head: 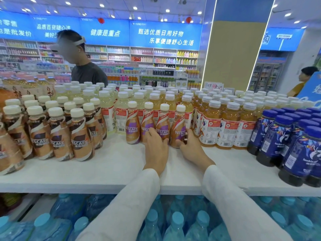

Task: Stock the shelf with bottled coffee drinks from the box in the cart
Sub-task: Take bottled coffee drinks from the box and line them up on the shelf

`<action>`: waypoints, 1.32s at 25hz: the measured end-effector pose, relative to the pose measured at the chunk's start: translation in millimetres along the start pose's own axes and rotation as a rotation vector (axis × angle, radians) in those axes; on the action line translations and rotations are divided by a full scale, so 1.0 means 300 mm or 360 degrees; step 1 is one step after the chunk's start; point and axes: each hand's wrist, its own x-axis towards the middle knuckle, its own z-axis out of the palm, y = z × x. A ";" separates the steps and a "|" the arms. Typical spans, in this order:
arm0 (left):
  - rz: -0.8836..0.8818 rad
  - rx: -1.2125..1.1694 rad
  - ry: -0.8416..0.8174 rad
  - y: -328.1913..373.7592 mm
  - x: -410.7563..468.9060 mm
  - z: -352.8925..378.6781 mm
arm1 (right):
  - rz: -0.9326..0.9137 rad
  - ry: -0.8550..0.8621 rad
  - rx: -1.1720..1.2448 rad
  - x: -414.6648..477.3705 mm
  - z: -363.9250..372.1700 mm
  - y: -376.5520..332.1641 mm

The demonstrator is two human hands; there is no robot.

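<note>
— What are our hands doing?

— Our left hand (156,148) curls round the base of the third purple-label Nescafé bottle (163,119), thumb on one side and fingers on the other. Our right hand (190,148) wraps the fourth purple-label Nescafé bottle (178,122) low down in the same way. We hold them near the foot, probably so they stand steady as we seat them.

— Do those two belong to the row?

— Yes, they are the right-hand pair of the row of purple Nescafé bottles (149,122). All four stand upright on the white shelf (107,164), side by side, labels towards us, so that shoppers can read the brand, we judge.

— What sits around the row?

— Left of it, apart, are brown-label Nescafé bottles (60,136). Just behind it are pale yellow drinks (121,108), just right of it orange-coloured drinks (212,122), and further right dark blue bottles (278,136). Below it lie water bottles (175,223).

— And the box and cart?

— Neither shows. The row is one bottle deep, so we reckon more are to come.
</note>
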 end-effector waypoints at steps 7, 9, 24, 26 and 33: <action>-0.0039 -0.0039 -0.0001 0.009 0.010 -0.003 | -0.0003 -0.0039 -0.0019 0.018 -0.004 0.012; -0.0045 -0.0046 0.0001 0.007 0.013 -0.003 | -0.0024 0.0012 -0.0021 0.018 0.002 0.019; -0.0093 -0.0125 0.0000 -0.002 0.029 0.003 | -0.0046 0.0302 -0.0050 0.024 0.050 0.025; -0.0098 -0.0132 -0.0008 -0.001 0.031 0.002 | -0.0042 0.0311 -0.0056 0.024 0.053 0.024; -0.0111 -0.0148 -0.0001 -0.003 0.027 0.003 | -0.0068 0.0388 -0.0159 0.025 0.059 0.022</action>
